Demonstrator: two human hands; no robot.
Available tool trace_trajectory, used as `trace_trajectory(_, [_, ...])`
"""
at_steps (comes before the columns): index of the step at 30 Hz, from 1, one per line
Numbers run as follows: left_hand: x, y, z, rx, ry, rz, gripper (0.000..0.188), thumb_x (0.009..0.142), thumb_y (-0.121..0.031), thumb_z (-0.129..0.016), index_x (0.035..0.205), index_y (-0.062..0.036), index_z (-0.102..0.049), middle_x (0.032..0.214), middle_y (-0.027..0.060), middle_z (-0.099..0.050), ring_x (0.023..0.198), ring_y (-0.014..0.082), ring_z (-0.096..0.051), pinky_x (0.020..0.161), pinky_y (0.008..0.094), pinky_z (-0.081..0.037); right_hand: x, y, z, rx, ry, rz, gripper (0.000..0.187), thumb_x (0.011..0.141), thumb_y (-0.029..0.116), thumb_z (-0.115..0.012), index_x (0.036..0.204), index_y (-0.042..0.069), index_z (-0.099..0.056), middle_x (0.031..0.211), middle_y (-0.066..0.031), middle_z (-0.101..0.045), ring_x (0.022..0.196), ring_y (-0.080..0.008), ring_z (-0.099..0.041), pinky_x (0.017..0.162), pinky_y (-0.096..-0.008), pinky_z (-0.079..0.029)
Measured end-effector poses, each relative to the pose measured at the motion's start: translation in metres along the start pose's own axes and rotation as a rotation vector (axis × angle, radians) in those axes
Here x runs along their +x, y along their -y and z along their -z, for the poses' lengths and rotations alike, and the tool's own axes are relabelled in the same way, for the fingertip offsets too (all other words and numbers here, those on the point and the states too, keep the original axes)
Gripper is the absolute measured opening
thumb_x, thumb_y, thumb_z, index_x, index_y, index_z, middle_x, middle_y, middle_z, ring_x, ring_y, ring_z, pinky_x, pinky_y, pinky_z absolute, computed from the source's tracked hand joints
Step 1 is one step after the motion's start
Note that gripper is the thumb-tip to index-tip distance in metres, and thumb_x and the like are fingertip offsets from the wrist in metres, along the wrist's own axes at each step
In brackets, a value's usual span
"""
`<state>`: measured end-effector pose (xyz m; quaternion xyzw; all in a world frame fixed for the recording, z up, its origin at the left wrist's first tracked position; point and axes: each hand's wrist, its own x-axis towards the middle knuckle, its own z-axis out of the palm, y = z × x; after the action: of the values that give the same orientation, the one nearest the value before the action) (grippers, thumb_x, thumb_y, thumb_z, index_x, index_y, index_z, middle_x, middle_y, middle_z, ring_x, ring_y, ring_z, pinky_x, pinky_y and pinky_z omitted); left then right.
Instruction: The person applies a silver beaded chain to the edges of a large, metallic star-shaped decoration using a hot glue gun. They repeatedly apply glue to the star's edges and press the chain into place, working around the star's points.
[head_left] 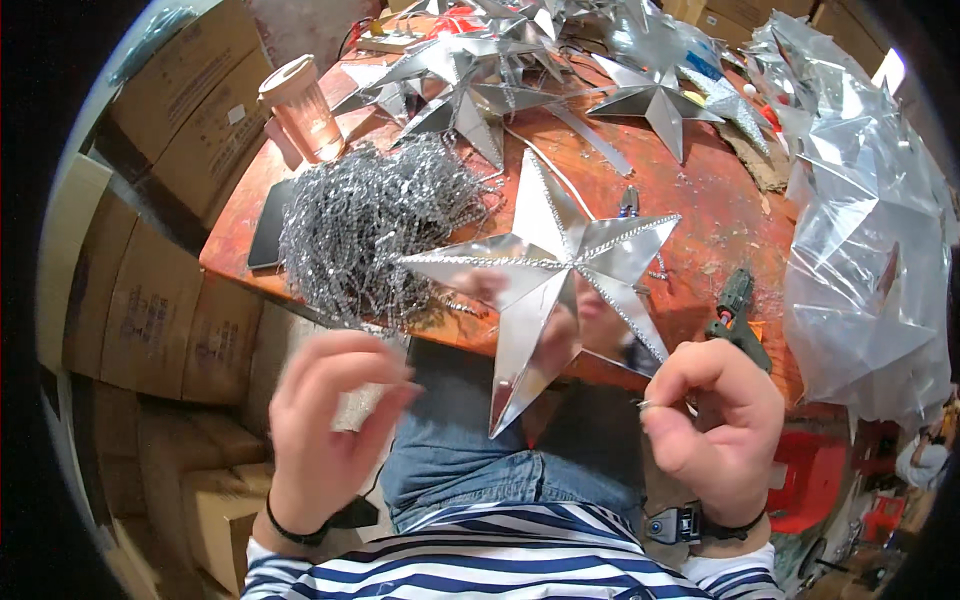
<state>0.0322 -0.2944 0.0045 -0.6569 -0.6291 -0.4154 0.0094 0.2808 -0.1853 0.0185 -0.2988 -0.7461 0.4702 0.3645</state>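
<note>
A shiny silver five-pointed star (545, 265) lies at the near edge of a red-orange table (715, 215), one point hanging over the edge toward my lap. Glitter trim runs along some of its ridges. My right hand (720, 425) is below the star's right side, fingers curled, pinching a thin silver strand at its fingertips. My left hand (330, 420) is raised below the table edge, fingers loosely bent, and appears to pinch the other end of a fine strand; motion blur hides the detail. A tangled pile of silver bead trim (370, 225) lies left of the star.
Several more silver stars (480, 85) lie at the table's far side. Clear plastic bags of stars (865, 250) heap up at right. A pink lidded cup (300, 105), a dark phone (270, 225) and a green glue gun (735, 310) are on the table. Cardboard boxes (150, 300) stack at left.
</note>
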Motion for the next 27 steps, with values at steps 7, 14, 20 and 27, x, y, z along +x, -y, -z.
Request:
trace_trajectory(7, [0.038,-0.039,-0.028,-0.471,0.354,-0.062,0.022,0.075,-0.005,-0.075,0.096,-0.0041,-0.068,0.087,0.0085,-0.064,0.073,0.0159,-0.061,0.056,0.0243,-0.049,0.004,0.014,-0.006,-0.19,0.106,0.217,0.016,0.069,-0.001,-0.069,0.082,0.004,-0.061,0.068,-0.0052,-0.059,0.056,-0.0209,-0.057,0.053,-0.0299,-0.045])
trace_trajectory(14, [0.046,-0.034,-0.051,-0.601,0.438,-0.07,0.015,0.073,0.0,-0.071,0.087,-0.0017,-0.065,0.083,0.0088,-0.063,0.067,0.015,-0.059,0.056,0.0251,-0.046,0.008,0.0,-0.005,-0.267,0.057,0.295,0.022,0.063,-0.005,-0.067,0.082,0.004,-0.058,0.068,-0.0062,-0.055,0.056,-0.023,-0.055,0.051,-0.0314,-0.045])
trace_trajectory(20, [0.051,-0.009,-0.052,-0.695,0.381,-0.009,0.009,0.077,0.001,-0.065,0.086,-0.0016,-0.063,0.08,0.0063,-0.062,0.066,0.0152,-0.056,0.069,0.0282,-0.046,-0.001,-0.023,0.019,-0.478,-0.239,0.083,0.013,0.075,0.006,-0.07,0.085,0.004,-0.062,0.075,-0.0079,-0.06,0.063,-0.0215,-0.058,0.058,-0.0304,-0.046])
trace_trajectory(27, [0.045,0.03,-0.059,-0.692,0.005,0.12,0.006,0.081,0.0,-0.056,0.086,0.0005,-0.059,0.084,0.0085,-0.058,0.081,0.0189,-0.052,0.074,0.029,-0.04,-0.044,-0.108,0.089,-1.278,-0.272,-0.37,0.057,0.078,0.019,-0.07,0.126,0.0,-0.045,0.124,-0.0209,-0.05,0.114,-0.0379,-0.048,0.097,-0.0446,-0.037])
